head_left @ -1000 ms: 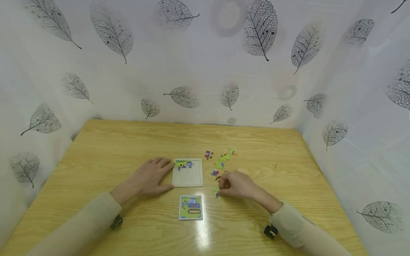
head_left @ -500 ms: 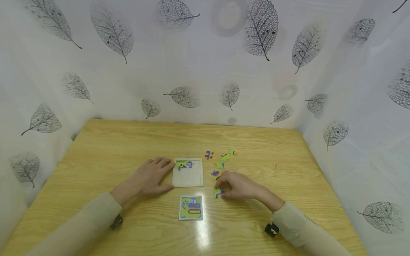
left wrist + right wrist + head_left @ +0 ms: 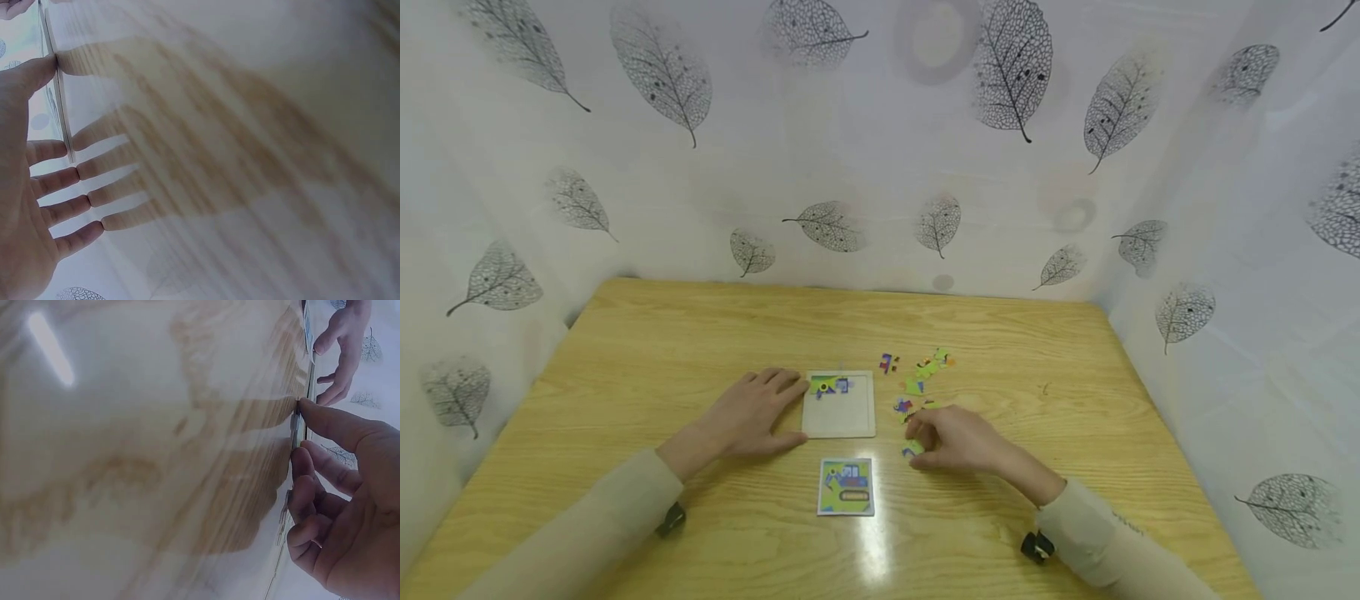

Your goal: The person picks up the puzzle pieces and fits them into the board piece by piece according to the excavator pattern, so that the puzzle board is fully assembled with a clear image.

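Note:
My left hand (image 3: 748,417) lies flat with its fingers spread, and the fingertips and thumb touch the left edge of a white puzzle board (image 3: 842,421). In the left wrist view the straight fingers (image 3: 62,178) meet the tabletop beside the board's edge. A few joined pieces (image 3: 827,386) sit in the board's upper left corner. To the right of the board, my right hand (image 3: 958,437) pinches a green and purple puzzle piece (image 3: 912,448) on the table between thumb and curled fingers. In the right wrist view that piece (image 3: 298,430) is seen edge-on, between thumb and index finger.
A picture card (image 3: 846,487) with a blue excavator lies in front of the board. Several loose puzzle pieces (image 3: 928,367) are scattered beyond the right hand, with another small cluster (image 3: 887,362) by the board's upper right corner. A leaf-patterned curtain (image 3: 880,167) encloses the wooden table (image 3: 700,317).
The piece at my right hand has turned and shifted slightly right, while the fingers changed their hold around it. My left hand and the board have stayed in place.

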A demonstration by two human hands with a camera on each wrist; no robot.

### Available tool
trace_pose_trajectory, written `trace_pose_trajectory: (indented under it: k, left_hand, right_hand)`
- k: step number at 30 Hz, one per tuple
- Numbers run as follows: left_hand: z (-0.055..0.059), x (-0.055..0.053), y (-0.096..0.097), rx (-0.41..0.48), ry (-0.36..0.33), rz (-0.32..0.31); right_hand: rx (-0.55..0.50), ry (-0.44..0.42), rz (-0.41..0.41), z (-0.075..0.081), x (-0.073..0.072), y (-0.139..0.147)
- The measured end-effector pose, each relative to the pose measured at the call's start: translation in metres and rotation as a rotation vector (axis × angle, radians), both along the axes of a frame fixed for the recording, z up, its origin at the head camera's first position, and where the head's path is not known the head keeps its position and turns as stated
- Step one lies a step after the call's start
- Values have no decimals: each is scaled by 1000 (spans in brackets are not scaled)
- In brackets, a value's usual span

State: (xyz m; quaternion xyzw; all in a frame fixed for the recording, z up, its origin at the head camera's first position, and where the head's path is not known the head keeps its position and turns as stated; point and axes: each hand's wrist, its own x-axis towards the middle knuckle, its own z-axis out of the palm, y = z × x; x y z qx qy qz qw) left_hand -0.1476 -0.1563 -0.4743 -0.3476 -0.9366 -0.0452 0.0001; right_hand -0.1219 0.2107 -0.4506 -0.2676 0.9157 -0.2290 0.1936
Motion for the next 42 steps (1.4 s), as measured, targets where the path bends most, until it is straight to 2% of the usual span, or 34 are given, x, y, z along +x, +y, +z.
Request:
trace_pose_trajectory:
  k: [4,11,17,22,30,42]
  left_hand:
    - [0,0,0,-6,-6,-2]
    - [0,0,1,-2,4,-6]
    - [1,0,2,-5,-5,-2]
    - [1,-1,2,-7,-12,1]
    - [0,-1,1,-7,-19,0]
    - [1,-1,0,-12,-24,2]
  right_hand:
    - [-5,-9,24,2,-1,3]
    - [26,50,148,7,-2,12]
    - [39,34,159,6,-3,10]
    - [44,12,131,5,-5,9]
    - [-26,-19,68,2,-6,12]
    - [-251,-175,-73,-5,-10,12]
